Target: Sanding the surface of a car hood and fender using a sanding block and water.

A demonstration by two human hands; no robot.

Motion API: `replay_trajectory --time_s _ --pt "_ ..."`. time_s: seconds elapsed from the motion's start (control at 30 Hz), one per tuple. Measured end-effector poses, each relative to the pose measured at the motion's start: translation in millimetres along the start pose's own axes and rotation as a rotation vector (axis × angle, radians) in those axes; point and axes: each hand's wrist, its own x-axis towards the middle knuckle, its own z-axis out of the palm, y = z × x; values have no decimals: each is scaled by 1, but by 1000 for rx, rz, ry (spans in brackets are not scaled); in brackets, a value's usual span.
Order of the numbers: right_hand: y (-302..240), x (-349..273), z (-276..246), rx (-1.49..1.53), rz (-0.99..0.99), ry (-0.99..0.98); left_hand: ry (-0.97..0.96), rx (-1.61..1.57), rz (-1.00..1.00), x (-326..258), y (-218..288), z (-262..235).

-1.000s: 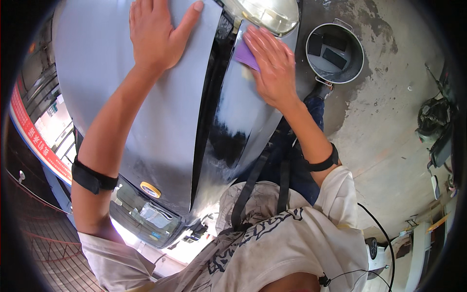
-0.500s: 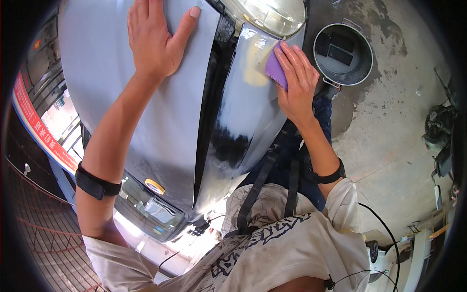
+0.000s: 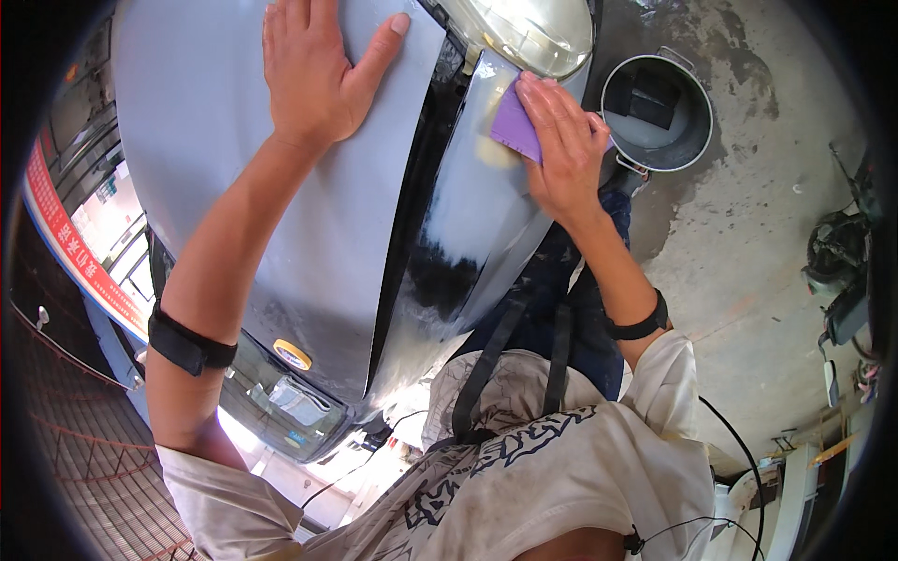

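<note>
My left hand (image 3: 318, 93) lies flat on the grey car hood (image 3: 206, 206), thumb spread out and nothing in it. Under the fingers of my right hand (image 3: 566, 154) is a purple sheet of sandpaper (image 3: 513, 123), pressed against the front fender (image 3: 477, 215). It partly covers a pale yellow filler patch (image 3: 493, 153) on the fender, just below the headlight (image 3: 547, 37). The fender looks wet, with glossy black areas farther down. A dark gap runs between hood and fender.
On the wet concrete floor at right stands a metal pot (image 3: 708, 131) holding water and dark blocks (image 3: 645, 101). A yellow tape roll (image 3: 292, 354) rests near the windshield. Dark equipment (image 3: 837, 248) lies at the far right, and a red banner (image 3: 75, 245) hangs at left.
My right hand has slid the sandpaper left across the fender, over more of the yellow patch. My left hand stays flat on the hood; the view has shifted slightly.
</note>
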Motion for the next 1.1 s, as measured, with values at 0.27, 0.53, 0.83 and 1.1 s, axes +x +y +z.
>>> replay_trajectory --time_s 0.27,0.53,0.83,1.1 --pt "13 -6 -4 10 -46 8 -8 -25 8 5 1 -6" --pt "11 1 1 2 -52 9 36 5 16 6 -3 2" --pt "-1 2 2 29 -23 45 -13 -36 -18 6 6 -4" --pt "-1 -14 6 22 79 74 -14 -16 -14 4 6 -4"
